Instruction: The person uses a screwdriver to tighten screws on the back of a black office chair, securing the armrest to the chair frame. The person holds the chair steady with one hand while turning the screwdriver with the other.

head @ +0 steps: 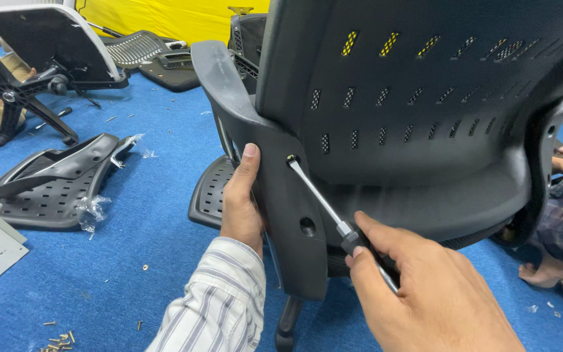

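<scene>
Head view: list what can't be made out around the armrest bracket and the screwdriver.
- Screwdriver tip: buried in the upper hole of the armrest bracket, so the screw is unseen.
- Screwdriver handle: covered by the right hand.
- Left hand fingers: wrapped behind the bracket.
- Chair base: cut off by the bottom edge.
- Loose screws on the carpet: too small to tell their type.

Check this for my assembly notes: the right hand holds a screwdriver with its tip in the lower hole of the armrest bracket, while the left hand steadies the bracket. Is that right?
Not quite. The head view shows the screwdriver tip in the upper hole of the armrest bracket; the lower hole is empty. The rest holds: the right hand holds the screwdriver and the left hand steadies the bracket.
</scene>
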